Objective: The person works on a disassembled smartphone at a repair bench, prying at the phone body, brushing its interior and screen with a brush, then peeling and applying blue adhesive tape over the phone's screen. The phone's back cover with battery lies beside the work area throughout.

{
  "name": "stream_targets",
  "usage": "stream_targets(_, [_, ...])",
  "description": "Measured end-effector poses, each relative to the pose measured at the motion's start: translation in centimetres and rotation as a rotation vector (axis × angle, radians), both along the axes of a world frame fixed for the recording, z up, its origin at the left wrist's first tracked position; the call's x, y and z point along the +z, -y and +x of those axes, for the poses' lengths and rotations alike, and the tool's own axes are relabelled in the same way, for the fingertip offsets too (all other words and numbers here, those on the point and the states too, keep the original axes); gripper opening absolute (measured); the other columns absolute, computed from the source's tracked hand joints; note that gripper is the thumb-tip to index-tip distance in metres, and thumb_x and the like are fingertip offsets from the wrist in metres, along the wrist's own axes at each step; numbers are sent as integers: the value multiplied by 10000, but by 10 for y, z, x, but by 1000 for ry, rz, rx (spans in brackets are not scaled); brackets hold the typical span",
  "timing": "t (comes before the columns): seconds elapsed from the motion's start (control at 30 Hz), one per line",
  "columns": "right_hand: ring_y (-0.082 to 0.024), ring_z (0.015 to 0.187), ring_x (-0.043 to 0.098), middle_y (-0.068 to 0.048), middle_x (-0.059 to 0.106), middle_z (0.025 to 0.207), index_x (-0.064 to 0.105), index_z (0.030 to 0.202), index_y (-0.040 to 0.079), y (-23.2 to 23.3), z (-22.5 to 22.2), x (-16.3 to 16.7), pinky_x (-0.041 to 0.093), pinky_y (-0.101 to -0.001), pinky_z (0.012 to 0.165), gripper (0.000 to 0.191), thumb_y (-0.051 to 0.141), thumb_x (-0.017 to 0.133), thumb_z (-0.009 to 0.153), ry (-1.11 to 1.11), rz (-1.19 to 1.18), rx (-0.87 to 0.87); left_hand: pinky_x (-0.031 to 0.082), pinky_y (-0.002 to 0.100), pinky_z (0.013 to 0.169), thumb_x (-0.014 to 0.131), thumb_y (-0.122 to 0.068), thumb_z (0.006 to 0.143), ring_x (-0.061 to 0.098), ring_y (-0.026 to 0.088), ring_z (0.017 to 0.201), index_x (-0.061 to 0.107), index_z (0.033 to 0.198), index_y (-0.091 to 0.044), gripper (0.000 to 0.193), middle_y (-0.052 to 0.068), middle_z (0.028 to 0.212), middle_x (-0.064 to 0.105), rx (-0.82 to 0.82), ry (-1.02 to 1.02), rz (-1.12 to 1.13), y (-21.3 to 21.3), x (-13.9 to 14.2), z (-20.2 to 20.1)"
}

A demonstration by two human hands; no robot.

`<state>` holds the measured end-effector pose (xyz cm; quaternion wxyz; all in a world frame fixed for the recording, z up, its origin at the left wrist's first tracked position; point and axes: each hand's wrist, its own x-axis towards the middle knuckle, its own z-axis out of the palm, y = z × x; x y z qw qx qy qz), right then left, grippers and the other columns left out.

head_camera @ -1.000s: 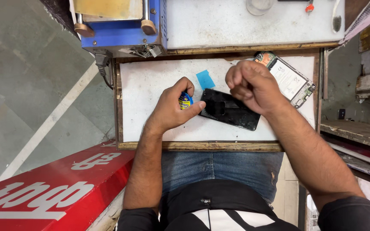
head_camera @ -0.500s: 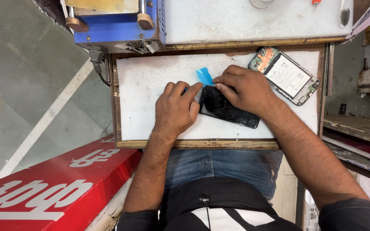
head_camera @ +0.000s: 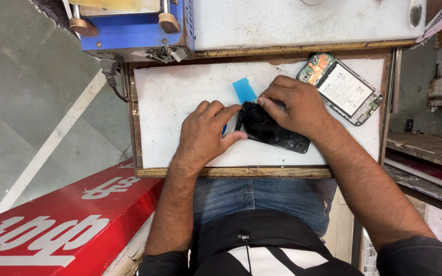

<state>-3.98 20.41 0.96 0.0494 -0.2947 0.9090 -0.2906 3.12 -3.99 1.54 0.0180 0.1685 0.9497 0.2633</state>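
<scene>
A black phone panel [head_camera: 277, 134] lies flat on a white work board [head_camera: 170, 102]. My right hand [head_camera: 292, 105] rests over its upper part, with fingertips pinching the panel's top left corner. My left hand [head_camera: 205, 133] lies to the left of the panel. Its index finger and thumb touch the panel's left edge. A sliver of a small blue object [head_camera: 224, 130] shows under its fingers. A light blue plastic tab [head_camera: 243, 89] lies on the board just above the panel's corner.
An opened phone body [head_camera: 344, 89] with its battery showing lies at the board's back right. A blue machine [head_camera: 134, 30] stands behind the board at the left. A red box [head_camera: 67, 220] sits low on the left, and cluttered shelves [head_camera: 425, 148] are at the right.
My left hand has moved right, from holding up a small blue and yellow object to pressing on the panel's left edge. My right hand has slid onto the panel's top left corner.
</scene>
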Motion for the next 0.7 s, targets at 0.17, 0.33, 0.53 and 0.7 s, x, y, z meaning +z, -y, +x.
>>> stream_targets(0.17, [-179,726,688,-40,689,872,795,995,93,-1,0,-2,571,-319,617,221,307,743,976,-2,-5,7,578,362,767,860,-582,605,641,190,924,691,1237,-149,785,32,974,670,-12,48,-16,1,7,-5])
stream_targets(0.33, [-177,710,683,-28,697,855,792,969,95,-1,1,-3,563,-322,611,218,309,751,979,-30,-20,8,583,373,785,872,-580,625,665,178,940,696,1141,-145,698,17,995,705,21,130,-9,0,4,-8])
stream_targets(0.53, [-171,688,681,-30,691,854,769,925,83,-3,1,-3,549,-319,572,234,309,752,982,-36,-65,-16,586,368,778,869,-584,631,673,181,933,694,1125,-139,688,20,978,707,15,106,-2,2,2,-9])
stream_targets(0.7, [-175,665,672,-24,688,817,766,892,87,-3,1,-6,539,-323,560,263,331,753,991,-42,-20,-20,581,370,790,866,-584,632,680,175,948,689,1064,-139,645,7,970,719,13,84,16,2,1,-10])
